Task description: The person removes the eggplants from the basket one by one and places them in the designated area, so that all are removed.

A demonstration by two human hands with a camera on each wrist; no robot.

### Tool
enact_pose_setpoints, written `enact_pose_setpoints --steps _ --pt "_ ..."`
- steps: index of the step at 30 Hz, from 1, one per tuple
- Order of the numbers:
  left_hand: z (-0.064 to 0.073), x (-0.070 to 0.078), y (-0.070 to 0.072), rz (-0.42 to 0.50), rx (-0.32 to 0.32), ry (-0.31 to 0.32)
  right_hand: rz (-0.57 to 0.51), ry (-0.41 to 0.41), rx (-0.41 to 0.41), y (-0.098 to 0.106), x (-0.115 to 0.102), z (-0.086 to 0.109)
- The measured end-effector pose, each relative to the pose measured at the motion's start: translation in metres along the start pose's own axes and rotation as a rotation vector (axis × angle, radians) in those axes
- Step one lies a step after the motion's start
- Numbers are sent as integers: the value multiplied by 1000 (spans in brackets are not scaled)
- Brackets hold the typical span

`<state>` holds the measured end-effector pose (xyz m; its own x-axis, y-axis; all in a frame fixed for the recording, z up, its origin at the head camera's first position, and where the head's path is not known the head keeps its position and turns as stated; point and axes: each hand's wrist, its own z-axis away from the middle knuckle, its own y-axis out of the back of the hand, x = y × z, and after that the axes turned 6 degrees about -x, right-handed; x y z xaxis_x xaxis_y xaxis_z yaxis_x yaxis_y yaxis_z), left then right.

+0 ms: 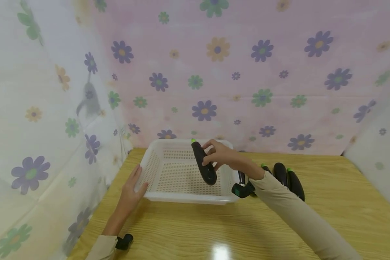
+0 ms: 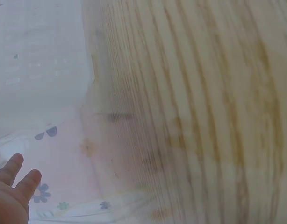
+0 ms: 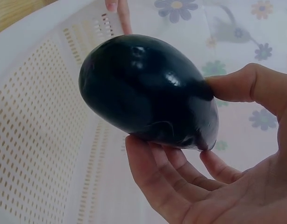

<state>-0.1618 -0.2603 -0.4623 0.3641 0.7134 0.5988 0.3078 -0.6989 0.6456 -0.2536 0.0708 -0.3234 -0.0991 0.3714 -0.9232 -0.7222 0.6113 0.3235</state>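
Note:
My right hand (image 1: 221,154) pinches a dark, glossy eggplant (image 1: 204,166) over the white plastic basket (image 1: 188,198). The eggplant slants, its green stem end up and away and its rounded end towards me. In the right wrist view, the thumb lies on one side of the eggplant (image 3: 143,88) and the fingers (image 3: 157,182) curl under the other. My left hand (image 1: 132,187) rests against the basket's left side, fingers fairly straight and thumb near the front corner. Only part of that hand (image 2: 12,196) shows in the left wrist view.
Several more eggplants (image 1: 295,184) lie on the wooden table (image 1: 182,231) right of the basket, partly hidden by my right forearm. A flowered cloth (image 1: 234,79) hangs behind the table, and another flowered sheet (image 1: 52,126) hangs at the left.

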Motion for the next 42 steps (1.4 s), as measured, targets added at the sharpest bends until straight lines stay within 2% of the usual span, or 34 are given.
enact_pose_setpoints --steps 8,15,23,32,42 --pt "0 2 1 5 7 1 1 13 33 23 10 29" --pt "0 4 3 -3 -5 4 56 -16 52 40 21 50" --pt "2 4 2 -3 -1 2 53 -49 71 46 24 70" --pt "3 4 2 33 -50 18 67 -47 95 58 36 87" --pt "3 5 2 31 -42 24 87 -48 100 67 45 107"
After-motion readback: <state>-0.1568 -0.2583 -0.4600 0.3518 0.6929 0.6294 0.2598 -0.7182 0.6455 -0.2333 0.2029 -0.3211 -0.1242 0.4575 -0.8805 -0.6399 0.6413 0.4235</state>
